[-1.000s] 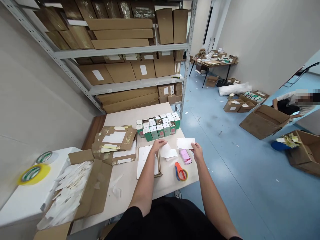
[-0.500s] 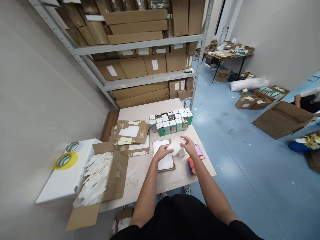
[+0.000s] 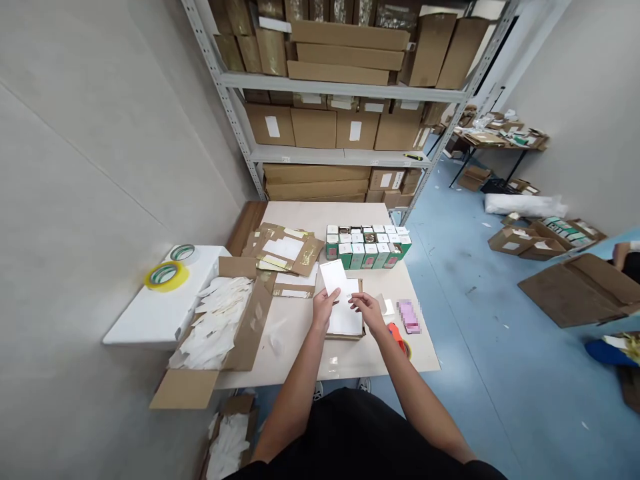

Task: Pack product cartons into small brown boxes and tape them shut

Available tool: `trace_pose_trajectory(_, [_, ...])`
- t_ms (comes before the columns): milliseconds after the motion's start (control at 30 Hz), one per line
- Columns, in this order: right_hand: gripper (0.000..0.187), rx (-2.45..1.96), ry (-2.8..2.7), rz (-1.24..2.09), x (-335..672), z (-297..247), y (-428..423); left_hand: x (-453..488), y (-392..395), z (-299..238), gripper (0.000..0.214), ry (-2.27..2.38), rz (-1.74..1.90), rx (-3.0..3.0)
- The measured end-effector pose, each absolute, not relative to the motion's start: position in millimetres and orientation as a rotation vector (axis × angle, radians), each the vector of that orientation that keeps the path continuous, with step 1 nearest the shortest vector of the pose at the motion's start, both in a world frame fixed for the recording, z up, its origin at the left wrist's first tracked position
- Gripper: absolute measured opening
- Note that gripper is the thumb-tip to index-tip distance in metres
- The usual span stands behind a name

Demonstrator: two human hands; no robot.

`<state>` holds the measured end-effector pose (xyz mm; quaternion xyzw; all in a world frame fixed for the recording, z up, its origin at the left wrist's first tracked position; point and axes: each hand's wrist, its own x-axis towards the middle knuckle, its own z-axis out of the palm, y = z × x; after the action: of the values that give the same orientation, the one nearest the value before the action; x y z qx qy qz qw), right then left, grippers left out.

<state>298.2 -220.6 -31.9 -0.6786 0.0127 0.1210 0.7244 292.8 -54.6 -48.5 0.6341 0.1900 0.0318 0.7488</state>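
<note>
My left hand (image 3: 324, 306) pinches the lower edge of a white paper sheet (image 3: 333, 276) and holds it upright above a flat stack of white sheets (image 3: 346, 320) lying on a cardboard piece. My right hand (image 3: 369, 310) hovers over that stack, fingers curled, touching its top sheet. A block of small green-and-white boxes (image 3: 367, 249) stands just beyond on the table (image 3: 305, 340). A pink phone (image 3: 409, 316) and an orange tape dispenser (image 3: 399, 337) lie to the right of my right hand.
Flattened cardboard pieces (image 3: 283, 254) lie to the left. An open carton of white paper scraps (image 3: 216, 323) hangs over the table's left side, beside a white stand with tape rolls (image 3: 167, 275). Metal shelving with cartons (image 3: 345, 127) stands behind. Open boxes (image 3: 575, 290) litter the blue floor.
The view has swung left. My left hand has lifted a white sheet upright, and my right hand has moved from the table's right side onto the stack.
</note>
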Motion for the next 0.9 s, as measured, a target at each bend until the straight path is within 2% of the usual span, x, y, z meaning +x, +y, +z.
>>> trace_pose_trajectory(400, [0.025, -1.467, 0.046, 0.189, 297.9, -9.7, -215.4, 296.9, -65.4, -8.8, 0.055, 0.342, 0.148, 1.188])
trace_pose_trajectory(900, [0.022, -1.46, 0.033, 0.177, 299.3, -6.6, -221.4, 295.2, -70.9, -8.4, 0.051, 0.361, 0.168, 1.215])
